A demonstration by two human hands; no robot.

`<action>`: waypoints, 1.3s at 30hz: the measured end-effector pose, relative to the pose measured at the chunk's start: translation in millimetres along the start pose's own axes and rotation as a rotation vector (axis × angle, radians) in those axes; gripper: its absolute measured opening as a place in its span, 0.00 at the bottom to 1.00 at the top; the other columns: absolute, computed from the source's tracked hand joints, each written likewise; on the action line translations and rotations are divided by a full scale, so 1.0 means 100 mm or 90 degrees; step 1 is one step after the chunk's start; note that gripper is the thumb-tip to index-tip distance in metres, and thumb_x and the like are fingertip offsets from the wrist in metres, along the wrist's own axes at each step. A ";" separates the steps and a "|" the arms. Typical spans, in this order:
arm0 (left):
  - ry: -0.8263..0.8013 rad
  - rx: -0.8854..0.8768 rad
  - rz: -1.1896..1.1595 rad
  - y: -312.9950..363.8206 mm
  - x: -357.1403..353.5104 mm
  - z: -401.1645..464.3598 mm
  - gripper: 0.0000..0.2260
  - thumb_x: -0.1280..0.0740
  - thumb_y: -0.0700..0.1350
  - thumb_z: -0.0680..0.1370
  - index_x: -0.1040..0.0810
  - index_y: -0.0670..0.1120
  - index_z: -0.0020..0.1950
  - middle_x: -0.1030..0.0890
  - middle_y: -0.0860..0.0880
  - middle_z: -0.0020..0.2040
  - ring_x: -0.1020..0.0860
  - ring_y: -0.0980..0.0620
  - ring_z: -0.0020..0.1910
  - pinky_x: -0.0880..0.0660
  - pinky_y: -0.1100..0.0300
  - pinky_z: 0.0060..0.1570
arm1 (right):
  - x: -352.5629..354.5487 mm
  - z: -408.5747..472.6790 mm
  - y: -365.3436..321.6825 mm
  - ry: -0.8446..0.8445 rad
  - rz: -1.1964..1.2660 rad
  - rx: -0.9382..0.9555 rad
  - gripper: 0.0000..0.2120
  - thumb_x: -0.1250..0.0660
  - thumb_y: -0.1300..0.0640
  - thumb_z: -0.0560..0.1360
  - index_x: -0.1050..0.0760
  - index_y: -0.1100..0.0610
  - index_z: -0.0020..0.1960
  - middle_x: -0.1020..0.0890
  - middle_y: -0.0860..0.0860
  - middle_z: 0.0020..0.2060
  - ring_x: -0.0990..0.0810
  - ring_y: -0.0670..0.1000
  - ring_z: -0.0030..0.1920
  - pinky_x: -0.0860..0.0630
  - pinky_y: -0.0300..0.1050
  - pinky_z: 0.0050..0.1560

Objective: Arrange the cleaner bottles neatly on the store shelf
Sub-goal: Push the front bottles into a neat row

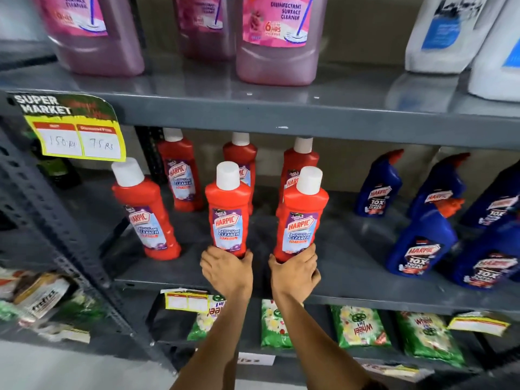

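Several red Harpic bathroom cleaner bottles with white caps stand on the grey middle shelf (pixel 351 280). My left hand (pixel 226 270) grips the base of the front middle red bottle (pixel 228 209). My right hand (pixel 294 273) grips the base of the front right red bottle (pixel 302 218), which tilts slightly right. Another front bottle (pixel 146 212) leans left, untouched. Three more red bottles (pixel 180 170) stand in a row behind, partly hidden by the front ones.
Blue Harpic bottles (pixel 422 243) fill the same shelf's right side. Pink surface cleaner jugs (pixel 275 40) and white jugs (pixel 439 35) sit on the shelf above. Green detergent packets (pixel 360 326) lie on the shelf below. A yellow price tag (pixel 76 136) hangs at the left upright.
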State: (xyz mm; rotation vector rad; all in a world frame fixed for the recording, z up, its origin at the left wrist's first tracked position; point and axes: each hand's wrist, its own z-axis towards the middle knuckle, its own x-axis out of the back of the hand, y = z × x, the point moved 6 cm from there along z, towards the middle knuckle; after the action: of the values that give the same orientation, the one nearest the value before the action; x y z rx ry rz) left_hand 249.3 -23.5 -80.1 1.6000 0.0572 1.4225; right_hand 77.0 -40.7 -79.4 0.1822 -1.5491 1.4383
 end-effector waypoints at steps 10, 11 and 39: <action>-0.009 -0.014 -0.021 -0.02 0.03 -0.07 0.43 0.22 0.55 0.61 0.35 0.33 0.66 0.26 0.33 0.60 0.28 0.34 0.60 0.30 0.42 0.60 | 0.01 0.01 0.01 -0.058 0.017 -0.005 0.51 0.25 0.42 0.60 0.46 0.61 0.73 0.28 0.58 0.66 0.28 0.58 0.66 0.35 0.55 0.67; -0.004 -0.013 -0.027 -0.03 0.03 -0.09 0.45 0.22 0.54 0.61 0.36 0.32 0.68 0.27 0.32 0.61 0.29 0.34 0.61 0.31 0.42 0.61 | 0.03 0.01 0.01 -0.079 0.028 -0.006 0.52 0.24 0.43 0.60 0.48 0.61 0.74 0.29 0.58 0.68 0.30 0.58 0.68 0.35 0.54 0.68; -0.090 -0.074 -0.135 2.33 -1.43 -2.99 0.57 0.23 0.58 0.58 0.49 0.35 0.75 0.28 0.36 0.66 0.30 0.40 0.67 0.37 0.42 0.69 | 2.08 2.13 2.42 0.069 0.168 -0.075 0.58 0.21 0.51 0.59 0.54 0.62 0.76 0.34 0.63 0.72 0.33 0.63 0.70 0.38 0.58 0.72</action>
State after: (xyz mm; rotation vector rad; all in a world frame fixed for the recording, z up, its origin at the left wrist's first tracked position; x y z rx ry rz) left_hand -154.9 -53.7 -74.4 1.5459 0.0576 1.1279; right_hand -306.5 -46.7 -58.6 -0.1733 -1.6066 1.5260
